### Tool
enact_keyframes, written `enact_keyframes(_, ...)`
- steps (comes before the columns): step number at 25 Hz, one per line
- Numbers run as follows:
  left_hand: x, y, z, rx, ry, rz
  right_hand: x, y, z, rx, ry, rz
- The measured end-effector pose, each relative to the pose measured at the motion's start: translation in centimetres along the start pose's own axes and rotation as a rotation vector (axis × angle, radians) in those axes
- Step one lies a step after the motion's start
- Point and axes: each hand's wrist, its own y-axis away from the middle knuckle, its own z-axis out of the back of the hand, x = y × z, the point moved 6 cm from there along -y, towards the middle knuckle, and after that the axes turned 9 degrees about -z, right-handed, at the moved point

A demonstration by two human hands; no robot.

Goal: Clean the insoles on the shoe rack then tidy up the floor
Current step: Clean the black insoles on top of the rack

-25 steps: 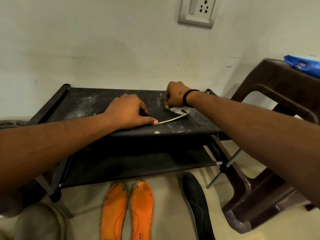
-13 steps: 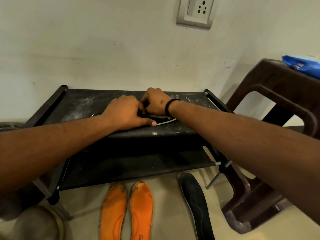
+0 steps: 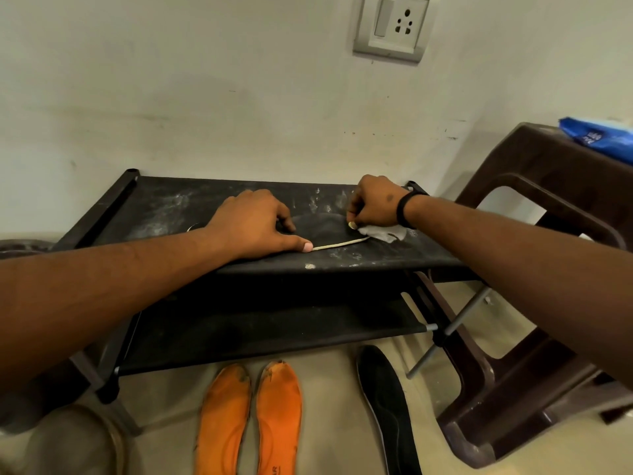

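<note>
I saw the left hand point(image 3: 251, 222) lying on the dark insole point(image 3: 322, 231) on the top shelf of the shoe rack point(image 3: 164, 207), its fingers point(image 3: 286, 221) laid over the insole, the thumb along the pale edge. The right hand point(image 3: 375, 205) had its fingers clenched around a white wipe point(image 3: 385, 232) at the insole's right end. On the floor point(image 3: 329, 406) in front of the rack lay two orange insoles point(image 3: 251, 419) side by side, and a black insole point(image 3: 388, 409) to their right.
</note>
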Motion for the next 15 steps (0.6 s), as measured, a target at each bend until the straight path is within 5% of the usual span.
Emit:
enact_keyframes(10,0.0,-0.1,0.1,0.002,-0.008,0.007,5.3,2.6,-1.6,0.132,-0.124,0.176)
enact_keyframes(15,-0.1,0.1,0.3,0.009,-0.025,0.026,5.2,2.6,-2.2,0.061,-0.220,0.170)
